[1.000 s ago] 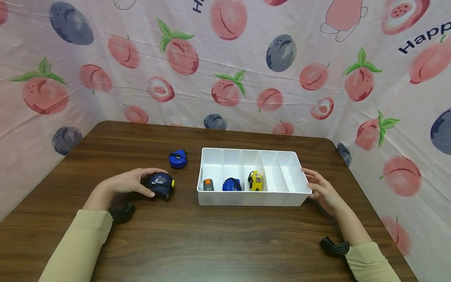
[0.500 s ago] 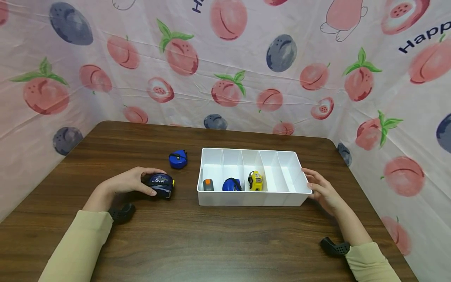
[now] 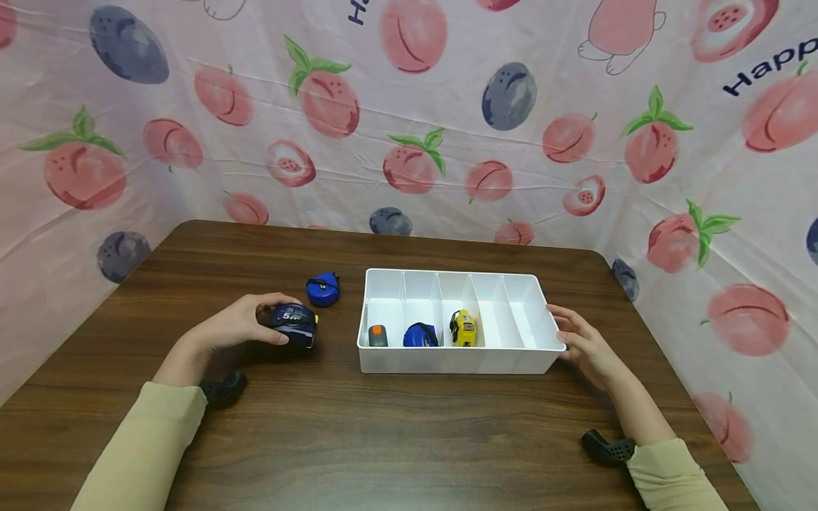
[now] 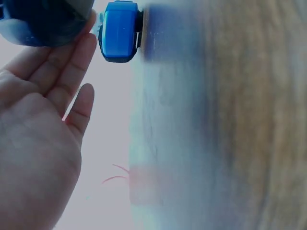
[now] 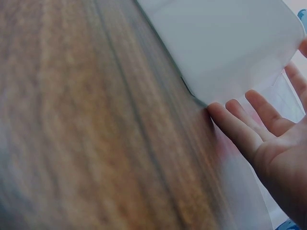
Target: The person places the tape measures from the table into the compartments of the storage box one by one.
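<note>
A brown wooden counter (image 3: pixel 383 454) carries a white box (image 3: pixel 456 360) with five compartments in a row. From the lower right comes the right forearm, slanting inward; the right hand (image 3: pixel 588 351) has its fingers nearly straight, and they touch the box's right end. The left forearm reaches forward and inward, and the left hand (image 3: pixel 236 324) grips a dark tape measure (image 3: pixel 295 325), with the thumb on the near side and fingers on the far side. This one is left of the box, and seems raised slightly, although the left wrist view cuts it off. Just behind it, a blue tape measure (image 3: pixel 322 289) lies on the counter. Inside the box, from the left, are a grey item with orange top (image 3: pixel 378 336), another blue tape measure (image 3: pixel 420 334) and a yellow tape measure (image 3: pixel 463 328), one per compartment.
</note>
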Available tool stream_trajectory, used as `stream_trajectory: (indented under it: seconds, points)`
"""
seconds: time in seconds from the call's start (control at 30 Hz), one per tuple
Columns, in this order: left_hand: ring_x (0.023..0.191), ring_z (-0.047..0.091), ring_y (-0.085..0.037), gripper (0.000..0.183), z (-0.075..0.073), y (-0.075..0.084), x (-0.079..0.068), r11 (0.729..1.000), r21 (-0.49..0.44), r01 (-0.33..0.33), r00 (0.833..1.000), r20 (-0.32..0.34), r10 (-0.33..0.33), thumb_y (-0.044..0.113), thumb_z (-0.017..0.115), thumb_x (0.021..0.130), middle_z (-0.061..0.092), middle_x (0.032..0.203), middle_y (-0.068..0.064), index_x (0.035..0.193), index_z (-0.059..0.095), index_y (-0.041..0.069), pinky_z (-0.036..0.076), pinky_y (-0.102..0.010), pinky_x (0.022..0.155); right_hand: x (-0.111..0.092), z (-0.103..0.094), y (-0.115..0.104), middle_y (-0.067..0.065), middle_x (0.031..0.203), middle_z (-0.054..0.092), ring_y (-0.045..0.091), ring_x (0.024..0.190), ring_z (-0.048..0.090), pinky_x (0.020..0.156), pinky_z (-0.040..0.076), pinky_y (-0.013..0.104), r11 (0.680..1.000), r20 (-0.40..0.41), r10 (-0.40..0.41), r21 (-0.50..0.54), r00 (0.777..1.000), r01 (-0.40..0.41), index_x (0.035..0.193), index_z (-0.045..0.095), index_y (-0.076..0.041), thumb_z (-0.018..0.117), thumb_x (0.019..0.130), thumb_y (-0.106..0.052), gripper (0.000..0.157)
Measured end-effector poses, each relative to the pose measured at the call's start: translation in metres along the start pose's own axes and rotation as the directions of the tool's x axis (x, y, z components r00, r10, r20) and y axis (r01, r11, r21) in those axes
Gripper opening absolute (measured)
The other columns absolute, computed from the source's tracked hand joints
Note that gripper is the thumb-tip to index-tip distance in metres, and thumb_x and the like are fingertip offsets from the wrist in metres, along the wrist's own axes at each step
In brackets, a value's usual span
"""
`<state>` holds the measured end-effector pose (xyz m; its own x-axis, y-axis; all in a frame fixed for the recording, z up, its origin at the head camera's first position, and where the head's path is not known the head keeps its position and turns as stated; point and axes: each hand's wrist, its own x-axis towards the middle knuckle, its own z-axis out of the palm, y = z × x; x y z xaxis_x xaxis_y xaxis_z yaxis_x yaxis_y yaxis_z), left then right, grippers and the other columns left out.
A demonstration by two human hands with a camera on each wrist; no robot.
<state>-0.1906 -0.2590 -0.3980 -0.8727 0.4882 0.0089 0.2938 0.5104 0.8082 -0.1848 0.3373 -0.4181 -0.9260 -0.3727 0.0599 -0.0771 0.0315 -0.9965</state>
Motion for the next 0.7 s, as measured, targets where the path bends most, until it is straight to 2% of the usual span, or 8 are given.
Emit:
stream_trajectory:
  seconds: [0.3,0.53,0.7]
  points:
    - [0.104,0.050,-0.030,0.056,0.002,0.002,0.003,0.999,0.014,-0.036,0.993,-0.116,0.038,0.015,0.079,0.078,0.055,0.119,-0.013,0.128,0.055,0.007,0.047,-0.036,0.083,0.000,0.000,0.001,0.013,0.131,0.038,0.015,0.105,0.057,0.082,0.052,0.033,1.000,-0.003,0.005,-0.013,1.000,-0.005,0.138,0.044,-0.018,0.044,0.099,-0.009,0.041]
    - [0.111,0.041,-0.027,0.056,0.004,0.006,0.003,0.998,0.043,-0.043,0.978,-0.201,0.051,0.015,0.081,0.077,0.051,0.121,-0.013,0.126,0.056,0.007,0.038,-0.052,0.091,0.000,0.000,0.002,0.010,0.129,0.041,0.015,0.104,0.057,0.081,0.052,0.034,1.000,-0.008,0.003,-0.016,1.000,-0.003,0.137,0.045,-0.018,0.044,0.099,-0.008,0.040]
    - [0.112,0.040,-0.028,0.057,0.006,0.011,0.004,0.997,0.059,-0.043,0.966,-0.254,0.056,0.015,0.083,0.074,0.050,0.120,-0.015,0.123,0.058,0.004,0.029,-0.061,0.097,0.000,0.000,0.002,0.016,0.132,0.037,0.015,0.105,0.056,0.082,0.052,0.033,1.000,-0.009,0.005,-0.020,1.000,-0.005,0.138,0.044,-0.017,0.044,0.099,-0.010,0.040]
